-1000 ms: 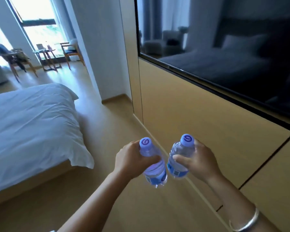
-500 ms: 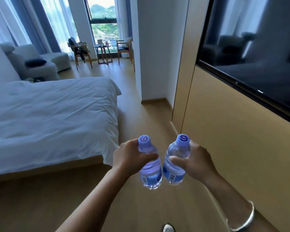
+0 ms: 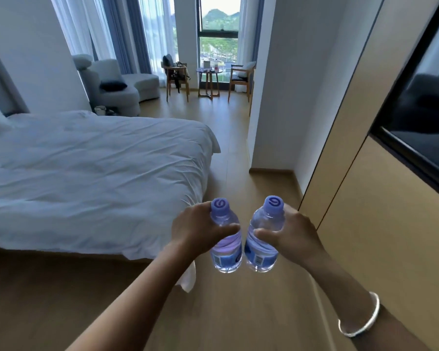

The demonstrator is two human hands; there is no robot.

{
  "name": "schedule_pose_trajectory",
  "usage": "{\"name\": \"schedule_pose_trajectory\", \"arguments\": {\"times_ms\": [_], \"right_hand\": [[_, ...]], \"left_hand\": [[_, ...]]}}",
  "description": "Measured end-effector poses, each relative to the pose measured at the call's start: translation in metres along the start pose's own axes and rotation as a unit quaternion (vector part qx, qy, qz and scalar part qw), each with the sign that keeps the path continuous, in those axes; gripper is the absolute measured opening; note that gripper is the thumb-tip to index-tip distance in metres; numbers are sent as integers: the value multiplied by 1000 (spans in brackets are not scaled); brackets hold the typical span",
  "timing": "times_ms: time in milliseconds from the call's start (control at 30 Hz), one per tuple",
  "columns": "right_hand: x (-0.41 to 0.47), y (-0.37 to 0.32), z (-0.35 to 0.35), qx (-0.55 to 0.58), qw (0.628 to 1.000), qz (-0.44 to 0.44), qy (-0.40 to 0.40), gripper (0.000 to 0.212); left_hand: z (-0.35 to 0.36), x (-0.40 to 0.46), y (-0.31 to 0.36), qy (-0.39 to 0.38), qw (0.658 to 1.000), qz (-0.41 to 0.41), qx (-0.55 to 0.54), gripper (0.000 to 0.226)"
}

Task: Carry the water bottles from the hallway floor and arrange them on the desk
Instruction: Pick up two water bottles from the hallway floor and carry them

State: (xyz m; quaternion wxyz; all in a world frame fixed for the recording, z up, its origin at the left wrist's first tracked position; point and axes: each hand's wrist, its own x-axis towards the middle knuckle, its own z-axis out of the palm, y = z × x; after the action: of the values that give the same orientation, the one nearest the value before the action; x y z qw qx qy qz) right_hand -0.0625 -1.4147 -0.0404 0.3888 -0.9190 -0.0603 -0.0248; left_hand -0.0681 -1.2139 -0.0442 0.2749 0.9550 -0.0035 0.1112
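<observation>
I carry two small clear water bottles with purple caps and blue labels, held upright in front of me above the wooden floor. My left hand grips the left bottle around its upper body. The right bottle is gripped the same way by my right hand, which wears a silver bangle at the wrist. The two bottles hang side by side, almost touching. No desk is in view.
A bed with a white duvet fills the left. A tan wall panel with a dark wall-mounted screen runs along the right. A wooden floor passage leads to a small round table, two chairs and a grey sofa by the window.
The view has swung left, away from the wall panel and toward the window area; the bed and far seating now show more fully. Both hands keep holding the bottles in the same pose.
</observation>
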Motion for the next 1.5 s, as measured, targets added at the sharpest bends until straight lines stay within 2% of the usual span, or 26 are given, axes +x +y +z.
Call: {"name": "schedule_pose_trajectory", "arguments": {"times_ms": [233,533,900,1300,1500], "right_hand": [[106,0,13,-8,999,-32,-23,29],[265,-12,59,-29,999,-24,-21,29],[425,-17,92,-3,1000,-2,-6,32],[606,26,89,-8,1000,-10,-11,40],[725,63,69,-7,999,-32,-25,30]], "left_hand": [[5,95,-23,15,999,-39,26,47],[12,255,-82,-1,998,-43,48,43],[19,432,-128,2,999,11,33,38],[84,598,-141,-25,999,-32,35,36],[127,713,-121,-26,999,-25,33,37]]}}
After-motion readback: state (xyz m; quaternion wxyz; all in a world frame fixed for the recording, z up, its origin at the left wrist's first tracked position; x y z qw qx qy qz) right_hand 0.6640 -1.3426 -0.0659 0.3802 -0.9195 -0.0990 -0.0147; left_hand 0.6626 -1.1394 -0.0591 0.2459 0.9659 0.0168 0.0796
